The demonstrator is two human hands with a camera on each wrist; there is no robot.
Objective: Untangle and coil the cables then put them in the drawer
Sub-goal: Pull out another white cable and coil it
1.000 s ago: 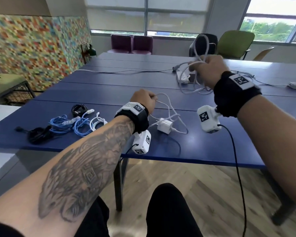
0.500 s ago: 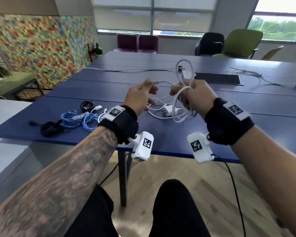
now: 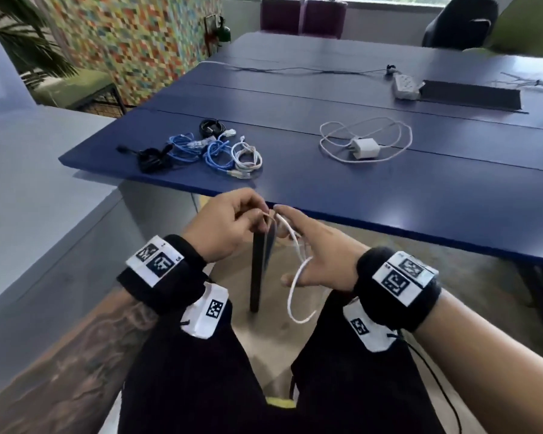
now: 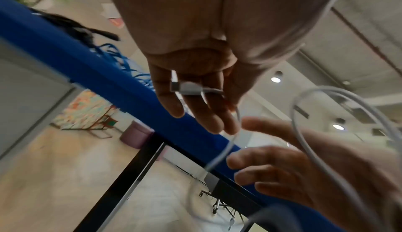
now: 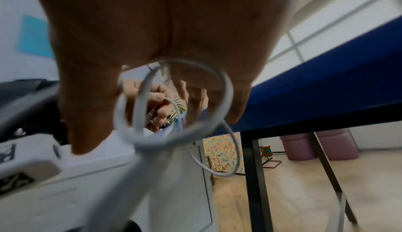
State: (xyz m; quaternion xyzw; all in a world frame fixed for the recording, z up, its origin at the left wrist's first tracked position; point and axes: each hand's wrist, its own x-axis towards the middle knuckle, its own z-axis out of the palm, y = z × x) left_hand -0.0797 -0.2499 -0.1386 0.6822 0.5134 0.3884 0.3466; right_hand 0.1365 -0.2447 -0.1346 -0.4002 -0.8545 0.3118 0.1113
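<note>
A white cable (image 3: 296,296) is wound in loops round my right hand (image 3: 292,245), whose fingers are stretched out, and one loop hangs under the palm. My left hand (image 3: 261,214) pinches the cable's connector end (image 4: 185,87) right beside the right fingertips. Both hands are over my lap, below the front edge of the blue table (image 3: 389,220). In the right wrist view the coil (image 5: 226,87) hangs from the palm. On the table lie a white charger (image 3: 362,148) ringed by its own cable, and a pile of blue, white and black cables (image 3: 210,151). No drawer is in view.
A white power strip (image 3: 406,86) and a long black tray (image 3: 470,95) lie far back on the table. A black table leg (image 3: 259,270) stands just behind my hands. A grey counter (image 3: 29,198) runs along my left, and chairs stand at the far side.
Both hands have come down from above the table to my lap with the white cable. The charger and its cable now lie on the table. The view has tilted down.
</note>
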